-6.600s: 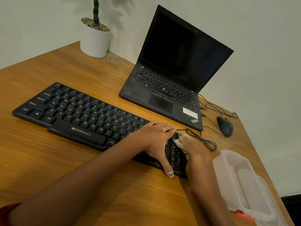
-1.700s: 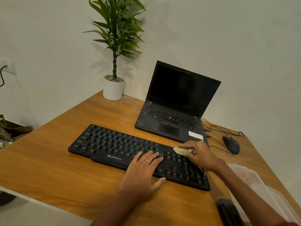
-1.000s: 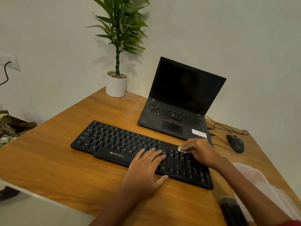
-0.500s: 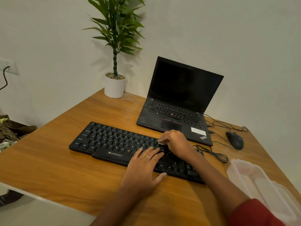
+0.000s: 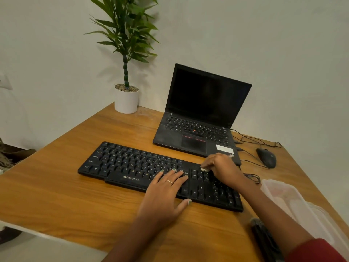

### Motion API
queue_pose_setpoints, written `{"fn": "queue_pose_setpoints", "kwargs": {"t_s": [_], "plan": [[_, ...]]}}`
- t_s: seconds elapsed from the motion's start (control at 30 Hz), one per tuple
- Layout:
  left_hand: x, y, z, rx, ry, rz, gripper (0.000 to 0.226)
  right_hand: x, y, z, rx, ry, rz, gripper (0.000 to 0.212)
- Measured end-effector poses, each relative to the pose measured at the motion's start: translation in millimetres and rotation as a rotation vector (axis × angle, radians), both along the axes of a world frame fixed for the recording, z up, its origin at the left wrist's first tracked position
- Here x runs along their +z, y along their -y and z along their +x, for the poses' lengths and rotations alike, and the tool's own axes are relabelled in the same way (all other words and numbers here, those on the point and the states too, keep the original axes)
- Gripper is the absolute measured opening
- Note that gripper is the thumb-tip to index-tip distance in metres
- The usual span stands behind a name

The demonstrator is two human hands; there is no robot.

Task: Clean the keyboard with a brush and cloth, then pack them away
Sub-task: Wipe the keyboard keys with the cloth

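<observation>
Table (image 5: 56, 186): wooden top, carrying every item listed below.
Keyboard (image 5: 132, 167): black, lying flat near the table's centre, its long side running from 9 o'clock toward 4 o'clock.
Left hand (image 5: 166, 193): fingers straight and spread, pressing flat on the keys right of the space bar; thumb lying along the keyboard's near edge; a ring on one finger.
Right hand (image 5: 222, 169): fingers curled, pinching the cloth against the keys at the keyboard's right section.
Cloth (image 5: 204, 169): small and pale; only a scrap shows under the fingertips, touching the keys.
Brush (image 5: 264, 241): dark, lying on the table at 5 o'clock from the keyboard, partly hidden by the right forearm.
Container (image 5: 294, 203): clear plastic, at 4 o'clock, near the table's right edge.
Laptop (image 5: 200, 118): open, screen dark, at 1 o'clock just beyond the keyboard.
Mouse (image 5: 266, 158): black, at 3 o'clock from the laptop, cables beside it.
Potted plant (image 5: 126, 99): white pot, at 11 o'clock by the wall.
</observation>
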State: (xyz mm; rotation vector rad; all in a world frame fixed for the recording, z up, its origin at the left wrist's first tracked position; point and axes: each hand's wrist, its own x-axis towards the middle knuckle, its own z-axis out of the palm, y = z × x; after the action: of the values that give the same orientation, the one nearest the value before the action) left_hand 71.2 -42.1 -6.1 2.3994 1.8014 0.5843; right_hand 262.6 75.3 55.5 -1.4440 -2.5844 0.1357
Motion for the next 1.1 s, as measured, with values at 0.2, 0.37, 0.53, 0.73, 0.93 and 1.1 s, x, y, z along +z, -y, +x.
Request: {"fn": "queue_pose_setpoints", "kwargs": {"t_s": [0.2, 0.37, 0.53, 0.73, 0.93, 1.1], "plan": [[0, 2, -2, 0.008, 0.009, 0.017, 0.066, -7, 3, -41, 0.128, 0.052, 0.033, 0.03], [2, 2, -3, 0.009, 0.021, 0.008, 0.065, -8, -6, -1, 0.024, 0.153, 0.035, 0.032], [3, 2, -3, 0.003, 0.017, 0.001, 0.065, -2, 22, 33, -0.064, 0.143, 0.068, 0.037], [1, 1, -3, -0.004, 0.024, 0.009, 0.065, -8, 85, 11, -0.131, -0.155, 0.209, 0.025], [1, 1, -3, 0.0, 0.029, 0.006, 0.065, -24, 97, -8, -0.248, -0.013, 0.135, 0.031], [1, 2, -1, 0.002, 0.02, 0.01, 0.065, -4, 108, -19, -0.255, 0.143, 0.045, 0.028]]}}
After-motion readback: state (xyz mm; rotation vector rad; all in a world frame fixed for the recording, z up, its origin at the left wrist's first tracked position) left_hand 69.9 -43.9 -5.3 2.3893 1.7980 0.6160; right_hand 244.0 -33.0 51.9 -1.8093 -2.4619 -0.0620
